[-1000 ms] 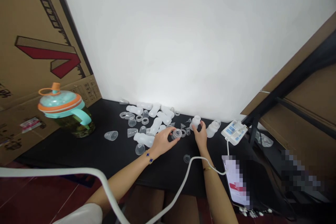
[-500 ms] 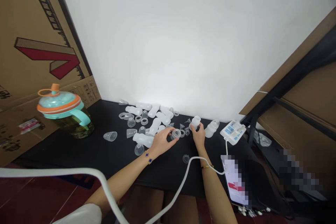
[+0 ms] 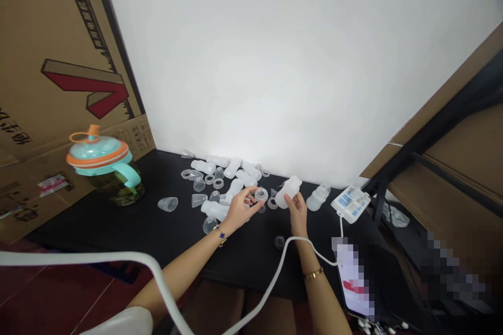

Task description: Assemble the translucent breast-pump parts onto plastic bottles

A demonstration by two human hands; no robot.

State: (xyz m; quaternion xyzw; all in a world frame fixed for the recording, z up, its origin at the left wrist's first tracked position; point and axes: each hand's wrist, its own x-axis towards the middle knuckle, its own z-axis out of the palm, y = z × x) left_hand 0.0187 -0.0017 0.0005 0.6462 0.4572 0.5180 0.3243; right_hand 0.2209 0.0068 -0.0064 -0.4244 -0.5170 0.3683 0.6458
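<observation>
My left hand (image 3: pixel 242 206) pinches a clear bottle nipple in a collar ring (image 3: pixel 261 194) between thumb and fingers, above the black table. Just right of it, my right hand (image 3: pixel 297 212) grips a frosted white baby bottle (image 3: pixel 288 192), tilted, with its narrower end up and to the right. A clear ring (image 3: pixel 272 202) lies between the two hands. Several white bottles (image 3: pixel 214 210) lie in a loose pile left of and behind my left hand, mixed with clear domed caps (image 3: pixel 209 224) and rings (image 3: pixel 218 183). A small clear nipple (image 3: pixel 279 242) lies nearer me. Another bottle (image 3: pixel 318 198) lies right of my right hand.
At the left stands a teal and orange lidded jug (image 3: pixel 108 167) before cardboard boxes (image 3: pixel 58 73). A white power strip (image 3: pixel 351 203) and a phone (image 3: pixel 353 277) lie on the right. A white cable (image 3: pixel 271 285) loops across the front, over my right forearm.
My right hand has lifted the bottle and tilted it, so more of its body shows. My left hand still holds the nipple piece, now turned slightly. The view has shifted a little.
</observation>
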